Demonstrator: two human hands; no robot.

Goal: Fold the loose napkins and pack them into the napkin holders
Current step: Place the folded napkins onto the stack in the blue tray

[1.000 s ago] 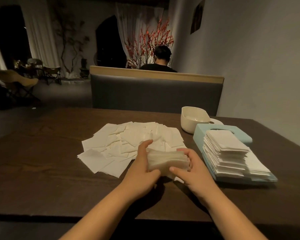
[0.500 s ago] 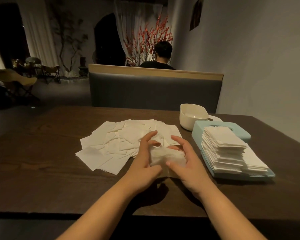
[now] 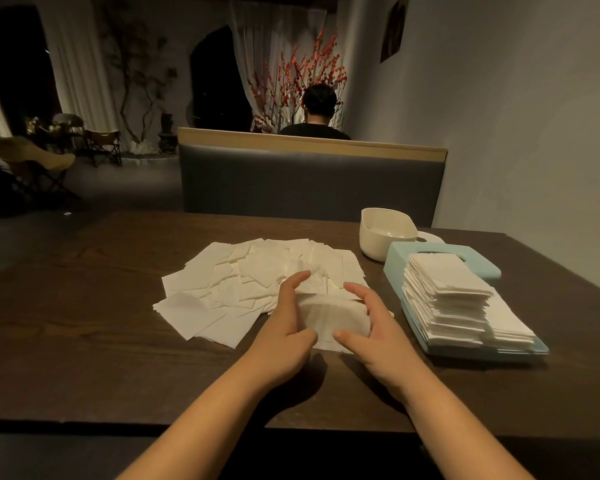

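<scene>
Napkin bundle [image 3: 331, 318] now lowered, between left hand [image 3: 284, 336] and right hand [image 3: 378, 336].

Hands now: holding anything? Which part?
Both grip one small stack of napkins by its ends: the left hand at the left end, the right hand at the right end, thumbs on the near edge.

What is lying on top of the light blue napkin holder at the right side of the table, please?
A tall stack of folded white napkins sits on the light blue napkin holder, spreading toward its near end. The stack covers most of the holder's top, so anything beneath or inside cannot be seen.
</scene>
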